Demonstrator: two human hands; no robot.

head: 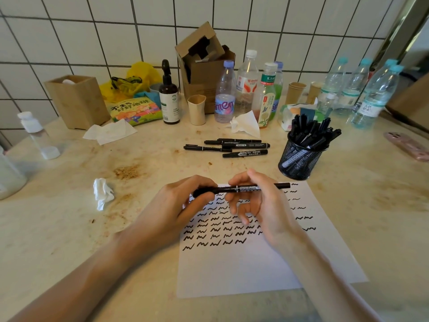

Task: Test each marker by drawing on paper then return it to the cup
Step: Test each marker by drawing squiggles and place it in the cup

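Over paper (243, 266), both hands pinch marker (246, 188).

Black marker (241, 188) held level above scribbled paper (255, 259), near mesh cup (299, 163)

My one head-worn camera looks forward and down, close over the desk (69, 228), toward the tiled wall (92, 31).

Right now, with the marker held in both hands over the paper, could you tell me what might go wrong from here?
1. The left hand grips one end of the marker while the right hand pinches its barrel; if a cap pulls off with a jerk, the tip could mark fingers.
2. The mesh cup is crowded with markers, so returning this one could tip it.
3. The loose markers could get confused with tested ones.
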